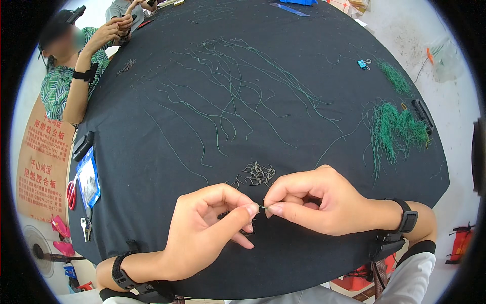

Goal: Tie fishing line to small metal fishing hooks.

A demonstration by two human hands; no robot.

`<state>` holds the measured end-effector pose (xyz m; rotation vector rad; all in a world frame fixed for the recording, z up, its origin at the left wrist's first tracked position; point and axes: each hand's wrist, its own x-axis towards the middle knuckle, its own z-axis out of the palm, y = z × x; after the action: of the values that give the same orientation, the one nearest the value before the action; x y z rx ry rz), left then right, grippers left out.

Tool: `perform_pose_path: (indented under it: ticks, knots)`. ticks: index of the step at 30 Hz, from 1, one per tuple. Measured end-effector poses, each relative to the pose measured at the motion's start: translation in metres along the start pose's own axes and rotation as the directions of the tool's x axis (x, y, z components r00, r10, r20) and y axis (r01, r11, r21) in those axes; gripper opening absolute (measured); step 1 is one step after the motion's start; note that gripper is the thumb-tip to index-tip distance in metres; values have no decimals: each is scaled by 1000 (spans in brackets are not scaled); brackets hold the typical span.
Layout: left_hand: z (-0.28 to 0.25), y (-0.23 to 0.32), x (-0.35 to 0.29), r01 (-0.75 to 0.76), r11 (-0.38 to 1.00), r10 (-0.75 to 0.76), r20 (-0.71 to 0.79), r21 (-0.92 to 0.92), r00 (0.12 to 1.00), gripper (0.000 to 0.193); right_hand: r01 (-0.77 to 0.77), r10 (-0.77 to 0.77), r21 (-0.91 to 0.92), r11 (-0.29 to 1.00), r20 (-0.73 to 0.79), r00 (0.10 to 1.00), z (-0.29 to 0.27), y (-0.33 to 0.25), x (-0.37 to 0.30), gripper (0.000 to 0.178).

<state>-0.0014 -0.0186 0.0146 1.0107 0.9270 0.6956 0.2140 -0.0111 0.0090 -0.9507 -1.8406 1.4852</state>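
"Where was that green fishing line (261, 206)?"
"Across a small gap: the left hand (202, 230) pinched one side, the right hand (329, 205) the other"
"And the pile of fish hooks (259, 174)?"
"It lay on the black tablecloth (126, 202), just beyond the hands"

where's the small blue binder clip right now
In the head view, the small blue binder clip lies on the black tablecloth at upper right, just left of the smaller green thread tangle and far beyond the right hand.
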Motion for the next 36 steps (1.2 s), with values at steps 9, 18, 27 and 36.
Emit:
perform_pose_path:
  ticks: [9,18,27,36]
  knots:
    - [2,-3,5,-179,944,189,-10,276,982,13,-94,98,74,993,-54,994,0,1,1,8]
    - [-14,4,10,-234,913,242,18,335,970,13,-181,187,87,980,-71,980,5,-8,4,12]
    - [-117,35,44,-191,877,339,-286,440,896,14,-199,193,-173,965,-55,980,12,-14,21,14]
    - [-218,63,81,-53,804,431,-520,592,737,15,-207,210,-281,937,-17,977,26,-14,49,16]
